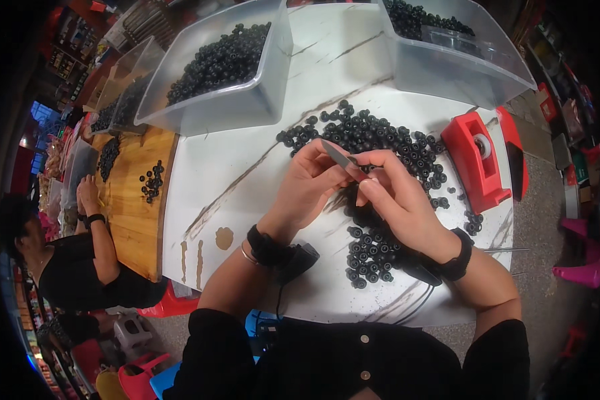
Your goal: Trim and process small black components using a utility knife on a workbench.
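A small knife is pinched by its reddish handle [358, 174] in my right hand [399, 200]. Its grey blade [335, 153] slants up and left, across the fingertips of my left hand [307, 187]. The left fingers are closed together close to the blade; whatever they grip is hidden. Both hands meet over a white marbled table [240, 167]. Beyond and beneath them spreads a pile of small round black parts [387, 137] with ring-shaped ends. A nearer cluster of the same black parts [370, 257] lies below my right hand.
Two clear plastic bins, one far left [253, 103] and one far right [440, 77], contain many black parts. A red tape dispenser [470, 157] stands at the right. On the left, another person [80, 260] sits at a wooden table [137, 220] with more parts.
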The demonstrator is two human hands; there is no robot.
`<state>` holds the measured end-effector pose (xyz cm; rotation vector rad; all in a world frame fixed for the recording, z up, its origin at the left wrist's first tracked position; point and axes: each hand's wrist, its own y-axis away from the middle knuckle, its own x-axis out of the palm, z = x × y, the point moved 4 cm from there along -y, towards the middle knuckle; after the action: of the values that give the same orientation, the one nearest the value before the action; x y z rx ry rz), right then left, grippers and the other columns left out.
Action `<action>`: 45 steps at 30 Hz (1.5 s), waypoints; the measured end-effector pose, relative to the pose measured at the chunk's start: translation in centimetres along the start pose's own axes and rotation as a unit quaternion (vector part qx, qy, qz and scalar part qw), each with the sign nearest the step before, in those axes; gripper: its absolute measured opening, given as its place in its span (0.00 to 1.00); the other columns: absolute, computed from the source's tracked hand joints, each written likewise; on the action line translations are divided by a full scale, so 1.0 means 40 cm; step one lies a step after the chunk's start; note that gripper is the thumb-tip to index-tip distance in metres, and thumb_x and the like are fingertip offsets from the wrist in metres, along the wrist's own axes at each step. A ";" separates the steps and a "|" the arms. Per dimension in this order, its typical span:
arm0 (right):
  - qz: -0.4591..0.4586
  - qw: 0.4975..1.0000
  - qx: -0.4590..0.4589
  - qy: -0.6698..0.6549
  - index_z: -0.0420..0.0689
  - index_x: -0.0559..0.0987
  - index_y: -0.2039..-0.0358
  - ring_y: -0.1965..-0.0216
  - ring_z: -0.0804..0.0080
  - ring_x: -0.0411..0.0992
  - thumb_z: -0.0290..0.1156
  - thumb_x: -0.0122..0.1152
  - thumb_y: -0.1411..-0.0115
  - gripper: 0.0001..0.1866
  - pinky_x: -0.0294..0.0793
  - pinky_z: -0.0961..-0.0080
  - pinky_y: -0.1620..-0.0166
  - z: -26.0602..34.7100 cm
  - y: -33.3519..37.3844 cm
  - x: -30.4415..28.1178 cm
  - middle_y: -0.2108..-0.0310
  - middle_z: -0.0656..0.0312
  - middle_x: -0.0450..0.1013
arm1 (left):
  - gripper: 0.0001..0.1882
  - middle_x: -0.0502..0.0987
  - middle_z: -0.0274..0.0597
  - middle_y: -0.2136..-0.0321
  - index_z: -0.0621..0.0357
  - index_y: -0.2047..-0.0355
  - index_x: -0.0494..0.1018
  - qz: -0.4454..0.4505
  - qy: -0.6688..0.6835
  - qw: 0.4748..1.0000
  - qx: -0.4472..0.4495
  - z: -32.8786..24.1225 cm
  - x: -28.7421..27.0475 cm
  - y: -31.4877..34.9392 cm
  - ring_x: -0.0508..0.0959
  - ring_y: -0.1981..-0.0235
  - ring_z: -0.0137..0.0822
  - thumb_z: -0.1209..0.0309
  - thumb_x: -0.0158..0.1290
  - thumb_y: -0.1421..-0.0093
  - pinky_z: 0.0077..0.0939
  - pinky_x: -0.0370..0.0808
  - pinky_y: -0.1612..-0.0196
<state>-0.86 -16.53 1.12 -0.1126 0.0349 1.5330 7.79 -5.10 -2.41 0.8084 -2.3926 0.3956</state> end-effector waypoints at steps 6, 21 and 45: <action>-0.005 1.000 -0.028 -0.013 0.43 0.65 0.57 0.75 0.82 0.67 0.31 0.47 0.41 0.13 0.64 0.84 0.70 -0.022 0.000 0.003 0.80 0.66 0.66 | 0.06 0.74 0.43 0.69 0.61 0.66 0.67 0.008 -0.017 1.000 -0.001 -0.001 -0.008 0.001 0.74 0.67 0.30 0.81 0.47 0.45 0.19 0.69 0.64; 0.022 0.979 0.080 -0.184 0.44 0.66 0.59 0.80 0.89 0.58 0.33 0.46 0.40 0.10 0.55 0.92 0.77 -0.032 -0.008 -0.005 0.79 0.71 0.62 | 0.08 0.74 0.42 0.70 0.62 0.67 0.68 0.006 0.027 0.999 -0.023 0.019 -0.025 -0.001 0.73 0.70 0.27 0.84 0.48 0.48 0.18 0.70 0.65; 0.036 0.969 0.117 -0.214 0.44 0.67 0.59 0.82 0.92 0.55 0.31 0.53 0.44 0.13 0.50 0.93 0.82 -0.033 -0.007 -0.006 0.78 0.71 0.64 | 0.07 0.72 0.39 0.72 0.60 0.67 0.67 0.026 0.054 0.997 -0.052 0.035 -0.007 0.007 0.71 0.71 0.28 0.82 0.49 0.47 0.19 0.70 0.65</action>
<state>-0.53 -16.91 -0.16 0.4112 -0.1244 1.5854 7.20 -5.38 -3.71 0.6635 -2.3162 0.3244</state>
